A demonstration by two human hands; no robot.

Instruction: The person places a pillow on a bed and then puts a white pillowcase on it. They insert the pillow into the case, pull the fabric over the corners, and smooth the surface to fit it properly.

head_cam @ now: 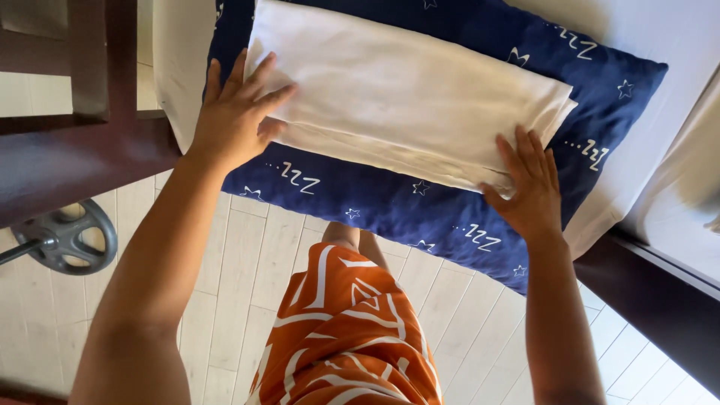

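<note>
White folded cloth (405,97) lies flat on top of a dark blue pillow (420,210) with stars, on the bed (660,45). The left hand (236,112) rests on its left end, fingers spread open. The right hand (529,187) presses flat on its right corner, fingers apart.

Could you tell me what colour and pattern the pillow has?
In the head view, the pillow is dark blue with white stars.
</note>
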